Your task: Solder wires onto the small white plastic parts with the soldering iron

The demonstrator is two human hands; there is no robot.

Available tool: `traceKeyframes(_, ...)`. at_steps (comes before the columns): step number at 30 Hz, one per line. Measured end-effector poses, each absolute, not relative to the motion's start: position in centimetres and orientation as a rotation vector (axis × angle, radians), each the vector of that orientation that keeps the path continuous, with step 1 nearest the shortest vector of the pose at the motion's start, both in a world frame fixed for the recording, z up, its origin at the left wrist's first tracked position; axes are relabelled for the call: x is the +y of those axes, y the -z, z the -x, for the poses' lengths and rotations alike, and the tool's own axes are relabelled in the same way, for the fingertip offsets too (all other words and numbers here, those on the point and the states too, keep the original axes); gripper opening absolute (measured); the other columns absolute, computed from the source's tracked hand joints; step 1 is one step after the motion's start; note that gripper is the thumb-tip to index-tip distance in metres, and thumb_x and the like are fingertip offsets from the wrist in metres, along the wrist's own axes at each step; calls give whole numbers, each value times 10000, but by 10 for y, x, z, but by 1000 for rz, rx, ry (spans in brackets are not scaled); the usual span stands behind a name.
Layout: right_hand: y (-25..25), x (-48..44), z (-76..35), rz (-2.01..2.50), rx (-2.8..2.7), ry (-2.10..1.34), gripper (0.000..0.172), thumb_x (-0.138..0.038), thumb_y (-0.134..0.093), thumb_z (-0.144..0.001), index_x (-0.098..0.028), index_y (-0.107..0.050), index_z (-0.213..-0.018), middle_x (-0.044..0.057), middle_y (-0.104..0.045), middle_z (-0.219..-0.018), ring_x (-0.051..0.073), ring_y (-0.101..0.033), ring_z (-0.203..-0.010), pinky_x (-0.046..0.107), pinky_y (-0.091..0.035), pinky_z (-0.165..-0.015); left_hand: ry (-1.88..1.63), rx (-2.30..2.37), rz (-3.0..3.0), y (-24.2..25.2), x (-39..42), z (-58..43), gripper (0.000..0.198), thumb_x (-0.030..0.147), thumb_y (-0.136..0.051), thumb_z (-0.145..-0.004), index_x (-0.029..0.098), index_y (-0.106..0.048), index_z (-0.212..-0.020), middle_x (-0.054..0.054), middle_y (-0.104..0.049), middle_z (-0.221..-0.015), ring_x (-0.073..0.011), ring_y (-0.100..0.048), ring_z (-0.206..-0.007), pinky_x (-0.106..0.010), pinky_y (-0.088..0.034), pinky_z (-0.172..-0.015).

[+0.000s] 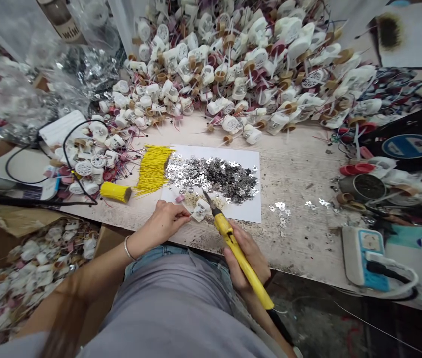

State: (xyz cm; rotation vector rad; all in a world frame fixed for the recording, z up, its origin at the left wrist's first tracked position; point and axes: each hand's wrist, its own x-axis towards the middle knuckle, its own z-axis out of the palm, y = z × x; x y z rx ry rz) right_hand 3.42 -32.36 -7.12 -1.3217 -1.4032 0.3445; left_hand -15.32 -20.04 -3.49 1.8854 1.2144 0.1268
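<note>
My left hand (pixel 168 221) pinches a small white plastic part (pixel 200 211) with short wires, just above the white paper sheet (pixel 246 211). My right hand (pixel 246 258) grips a yellow soldering iron (pixel 233 246), its metal tip close above that part. A heap of small silver metal pieces (pixel 218 179) lies on the sheet, and a small pink piece (pixel 180 199) sits near my left fingers. Left of the sheet lies a fan of yellow wires (pixel 153 169), next to a yellow roll (pixel 116 192).
A large heap of white plastic parts with wires (pixel 225 64) covers the back of the wooden table (pixel 300 219). A cardboard box of parts (pixel 35 263) stands at lower left. A blue-and-white power strip (pixel 363 258) and a metal tin (pixel 362 186) stand at right.
</note>
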Motion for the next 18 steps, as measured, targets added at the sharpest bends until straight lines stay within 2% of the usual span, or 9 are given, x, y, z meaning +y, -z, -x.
traceKeyframes(2,66,-332,-41,1297,-1434,-362,603,-73,-575,-768,-227,-467,-1342,83,-630,-1227,270,-643,-1073,445,-601,-838,-149,1255,-2090,35,-202,149,86,244,-637,-826,193,-706,-824,-49,-719,-865,-216,-601,-898,-382,-358,-855)
traceKeyframes(5,57,-344,-49,1310,-1456,-387,490,-82,-586,-753,-207,-576,-1226,83,-653,-1190,269,-664,-1028,412,-618,-795,-184,1284,-2204,35,-204,142,106,250,-618,-838,196,-704,-806,-63,-714,-970,-239,-556,-976,-403,-321,-846)
traceKeyframes(7,51,-349,-52,1334,-1428,-412,431,-85,-585,-755,-222,-608,-1163,77,-660,-1179,259,-672,-1011,391,-624,-775,-164,1305,-2180,34,-203,138,112,245,-604,-841,201,-703,-810,-48,-718,-945,-233,-550,-955,-405,-308,-837)
traceKeyframes(11,47,-350,-54,1363,-1511,-449,443,-108,-582,-773,-243,-590,-1195,80,-667,-1170,257,-681,-996,399,-625,-783,-71,1345,-2105,29,-200,133,125,241,-598,-829,206,-718,-821,-36,-716,-836,-238,-544,-941,-416,-282,-843)
traceKeyframes(18,47,-349,-56,1325,-1591,-427,429,-91,-567,-777,-201,-602,-1190,106,-663,-1163,248,-674,-1011,384,-615,-805,-37,1363,-2088,25,-199,128,132,235,-598,-811,197,-725,-806,-44,-722,-845,-258,-543,-960,-438,-268,-856)
